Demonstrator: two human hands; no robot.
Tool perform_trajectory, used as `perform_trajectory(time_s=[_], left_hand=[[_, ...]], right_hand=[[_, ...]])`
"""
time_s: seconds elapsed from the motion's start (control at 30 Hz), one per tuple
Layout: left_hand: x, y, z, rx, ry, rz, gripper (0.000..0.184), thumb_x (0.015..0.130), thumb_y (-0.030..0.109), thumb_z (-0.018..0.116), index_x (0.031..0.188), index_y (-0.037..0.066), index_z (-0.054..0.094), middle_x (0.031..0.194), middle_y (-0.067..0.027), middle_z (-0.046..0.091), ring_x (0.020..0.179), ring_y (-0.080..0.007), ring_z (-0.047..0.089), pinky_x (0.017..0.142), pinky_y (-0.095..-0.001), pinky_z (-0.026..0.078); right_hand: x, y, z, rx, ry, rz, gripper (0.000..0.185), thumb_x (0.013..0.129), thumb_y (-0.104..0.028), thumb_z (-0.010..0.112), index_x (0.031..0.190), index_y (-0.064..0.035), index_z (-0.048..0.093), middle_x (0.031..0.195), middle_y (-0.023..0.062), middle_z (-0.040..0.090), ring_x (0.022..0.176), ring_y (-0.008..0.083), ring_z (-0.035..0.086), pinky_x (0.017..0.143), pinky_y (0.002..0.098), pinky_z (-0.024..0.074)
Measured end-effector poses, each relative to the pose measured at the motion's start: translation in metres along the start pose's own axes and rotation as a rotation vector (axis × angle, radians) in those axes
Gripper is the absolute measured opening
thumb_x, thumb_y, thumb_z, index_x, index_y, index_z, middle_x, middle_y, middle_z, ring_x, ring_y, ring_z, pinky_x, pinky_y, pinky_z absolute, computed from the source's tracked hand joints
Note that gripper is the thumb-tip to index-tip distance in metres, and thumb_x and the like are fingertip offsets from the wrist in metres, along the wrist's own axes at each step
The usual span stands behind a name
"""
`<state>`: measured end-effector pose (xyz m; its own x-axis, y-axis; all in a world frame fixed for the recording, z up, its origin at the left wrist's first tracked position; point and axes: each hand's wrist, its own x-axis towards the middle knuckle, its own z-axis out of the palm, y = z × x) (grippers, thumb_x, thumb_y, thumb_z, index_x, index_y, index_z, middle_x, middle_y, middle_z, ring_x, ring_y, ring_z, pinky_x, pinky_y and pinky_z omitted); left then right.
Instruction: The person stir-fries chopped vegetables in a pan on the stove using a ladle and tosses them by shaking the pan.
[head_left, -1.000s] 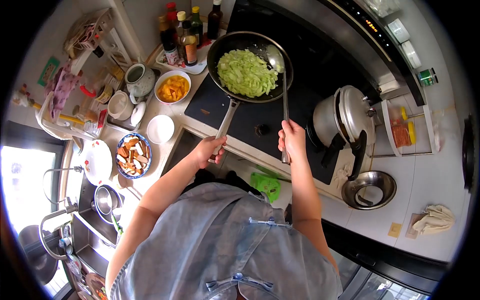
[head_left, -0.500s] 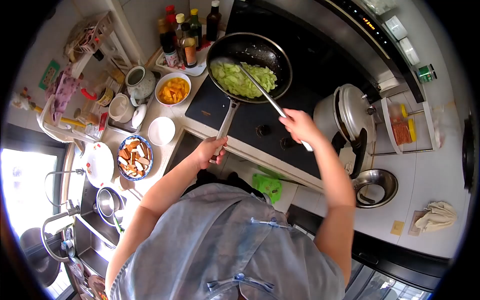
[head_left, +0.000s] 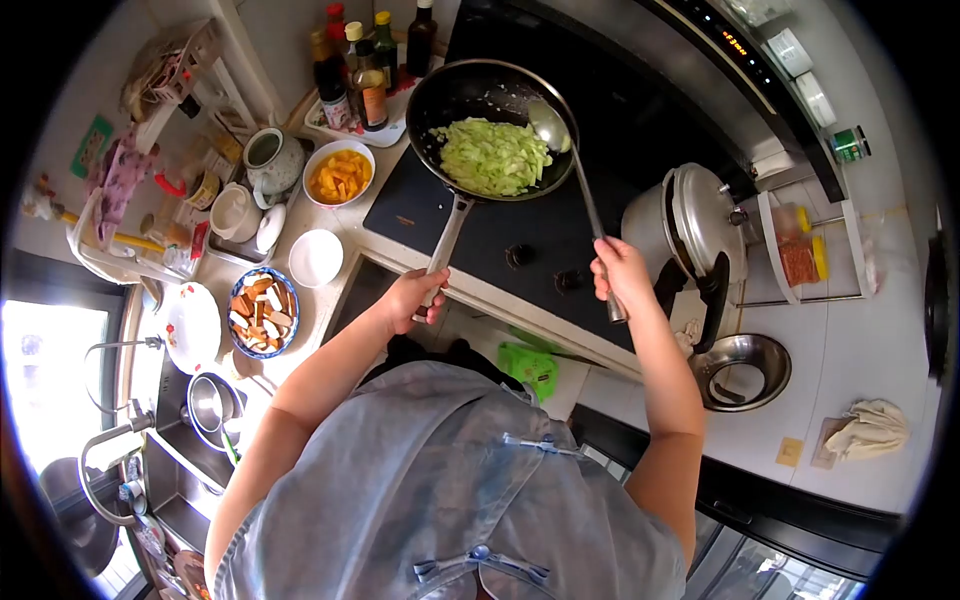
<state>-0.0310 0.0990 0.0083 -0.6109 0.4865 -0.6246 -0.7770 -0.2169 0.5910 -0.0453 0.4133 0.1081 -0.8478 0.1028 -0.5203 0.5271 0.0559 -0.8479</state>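
Note:
My left hand (head_left: 414, 298) is closed round the handle of a dark frying pan (head_left: 450, 95), which sits on the black stovetop (head_left: 400, 215). Chopped pale green vegetable pieces (head_left: 490, 157) lie heaped in the pan. In my right hand (head_left: 621, 274) is a long-handled metal ladle (head_left: 587, 195), gripped near the handle's end. Its bowl is inside the pan at the right wall, beside the vegetable pieces. Both hands are in front of the stove, apart from each other.
Left of the stove stand a bowl of orange pieces (head_left: 340, 176), a white bowl (head_left: 316, 258) and a blue-rimmed bowl of brown and white slices (head_left: 263, 312). Several sauce bottles (head_left: 370, 85) are behind them. A pressure cooker (head_left: 690, 225) and a steel basin (head_left: 742, 372) are at right.
The ladle's bowl has swung from the pan's left side across to its right wall. My right hand has moved slightly right and down. The vegetables are bunched closer together.

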Motion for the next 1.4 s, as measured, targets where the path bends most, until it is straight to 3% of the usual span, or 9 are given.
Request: perform_trajectory(time_s=[0.2, 0.37, 0.53, 0.63, 0.77, 1.0, 1.17, 1.27, 1.4], left_hand=[[0.001, -0.004, -0.001, 0.003, 0.004, 0.014, 0.029, 0.089, 0.034, 0.053, 0.085, 0.006, 0.046, 0.061, -0.0025, 0.045, 0.041, -0.0145, 0.042, 0.04, -0.0261, 0.034], [-0.002, 0.0, 0.001, -0.008, 0.013, 0.003, 0.029, 0.088, 0.034, 0.054, 0.086, 0.006, 0.047, 0.061, -0.0024, 0.045, 0.041, -0.0147, 0.042, 0.04, -0.0261, 0.034], [-0.002, 0.001, 0.004, -0.019, 0.032, -0.022, 0.025, 0.09, 0.031, 0.051, 0.084, 0.007, 0.047, 0.058, -0.0018, 0.043, 0.041, -0.0143, 0.041, 0.038, -0.0259, 0.032], [-0.002, -0.001, 0.001, 0.009, 0.026, 0.003, 0.028, 0.089, 0.033, 0.053, 0.085, 0.006, 0.047, 0.059, -0.0023, 0.045, 0.041, -0.0143, 0.042, 0.039, -0.026, 0.033], [0.003, -0.005, -0.002, -0.007, 0.02, 0.016, 0.029, 0.088, 0.034, 0.054, 0.085, 0.006, 0.047, 0.06, -0.0026, 0.045, 0.04, -0.0144, 0.042, 0.039, -0.026, 0.034], [-0.002, 0.001, 0.003, 0.037, 0.048, 0.018, 0.029, 0.089, 0.034, 0.053, 0.085, 0.006, 0.046, 0.06, -0.0025, 0.045, 0.04, -0.0145, 0.041, 0.039, -0.0263, 0.034], [-0.001, 0.0, 0.002, 0.012, 0.041, 0.004, 0.029, 0.089, 0.034, 0.053, 0.084, 0.006, 0.046, 0.06, -0.0023, 0.045, 0.04, -0.0142, 0.041, 0.04, -0.0263, 0.033], [-0.001, -0.001, 0.001, 0.001, 0.022, 0.014, 0.029, 0.089, 0.034, 0.053, 0.085, 0.006, 0.046, 0.06, -0.0022, 0.044, 0.04, -0.0142, 0.041, 0.04, -0.0262, 0.033], [-0.002, 0.0, 0.002, 0.006, 0.03, 0.013, 0.028, 0.089, 0.033, 0.052, 0.084, 0.006, 0.047, 0.06, -0.0023, 0.044, 0.04, -0.0145, 0.041, 0.039, -0.0262, 0.032]], right_hand=[[-0.054, -0.015, -0.007, 0.217, -0.233, 0.139, 0.025, 0.094, -0.022, 0.047, 0.11, -0.0034, 0.051, 0.06, 0.0008, 0.044, 0.038, 0.0061, 0.037, 0.032, 0.0209, 0.0285], [-0.086, -0.037, -0.023, -0.167, -0.224, 0.123, 0.019, 0.094, -0.017, 0.044, 0.103, -0.0023, 0.052, 0.056, 0.0, 0.042, 0.034, 0.005, 0.035, 0.03, 0.0207, 0.0271], [-0.047, -0.01, -0.01, -0.353, -0.238, 0.047, 0.014, 0.093, -0.017, 0.046, 0.09, -0.0038, 0.05, 0.058, -0.0006, 0.044, 0.034, 0.0047, 0.036, 0.029, 0.0204, 0.0287], [-0.036, 0.0, 0.001, -0.276, -0.17, -0.014, 0.015, 0.093, -0.017, 0.046, 0.096, -0.0032, 0.051, 0.058, -0.0002, 0.045, 0.034, 0.005, 0.037, 0.029, 0.0206, 0.0301], [-0.056, -0.014, -0.003, -0.193, -0.285, 0.04, 0.024, 0.093, -0.016, 0.046, 0.112, -0.0024, 0.05, 0.059, 0.0001, 0.045, 0.034, 0.005, 0.037, 0.03, 0.0215, 0.032], [-0.026, -0.004, 0.017, -0.221, -0.13, -0.004, 0.015, 0.093, -0.017, 0.046, 0.083, -0.0053, 0.048, 0.056, -0.0013, 0.042, 0.033, 0.0058, 0.035, 0.03, 0.0226, 0.0303], [-0.064, -0.036, -0.017, -0.394, -0.24, 0.011, 0.013, 0.092, -0.014, 0.047, 0.091, -0.0019, 0.051, 0.056, -0.0007, 0.043, 0.033, 0.0052, 0.038, 0.029, 0.0208, 0.029], [-0.066, -0.042, -0.022, -0.528, -0.244, 0.065, 0.016, 0.092, -0.015, 0.046, 0.084, -0.0013, 0.049, 0.057, 0.0001, 0.044, 0.032, 0.0075, 0.039, 0.03, 0.0231, 0.0299], [-0.03, -0.016, -0.022, -0.407, -0.083, -0.03, 0.015, 0.091, -0.016, 0.048, 0.085, -0.0026, 0.049, 0.056, -0.0008, 0.043, 0.032, 0.0073, 0.038, 0.03, 0.0238, 0.0297]])
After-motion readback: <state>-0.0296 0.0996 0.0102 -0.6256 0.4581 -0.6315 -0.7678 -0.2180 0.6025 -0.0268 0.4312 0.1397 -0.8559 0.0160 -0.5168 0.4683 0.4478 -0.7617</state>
